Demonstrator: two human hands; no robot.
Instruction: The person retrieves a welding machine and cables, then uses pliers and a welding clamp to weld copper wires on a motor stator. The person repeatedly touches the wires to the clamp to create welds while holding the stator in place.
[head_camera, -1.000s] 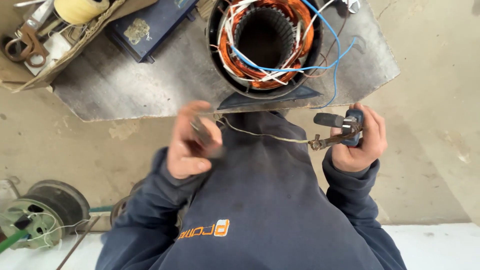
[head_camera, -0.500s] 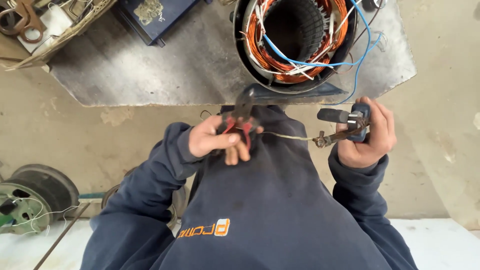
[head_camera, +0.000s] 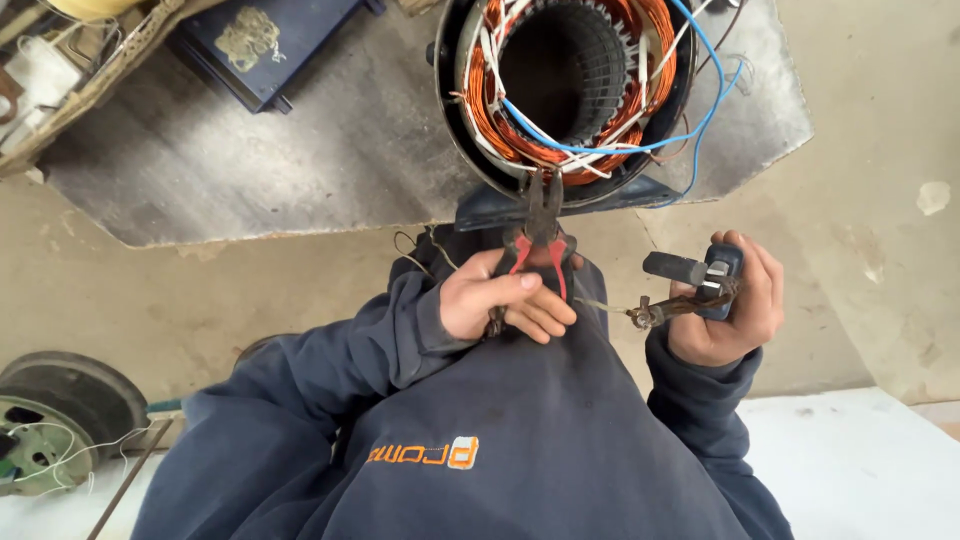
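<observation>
Since a moment ago the left hand (head_camera: 500, 300) has raised the red-handled pliers (head_camera: 541, 225), fingers wrapped round them, nose toward the motor stator (head_camera: 570, 90), while the right hand (head_camera: 725, 305) still grips the small tool (head_camera: 690, 285).

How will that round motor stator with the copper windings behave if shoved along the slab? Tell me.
The stator would probably feel heavy for its size: thick metal shell packed with copper coils. Its flat foot sits on the grey slab, so it would more likely drag than roll. The blue and white leads hang loose, so they would likely flop and could snag.
</observation>
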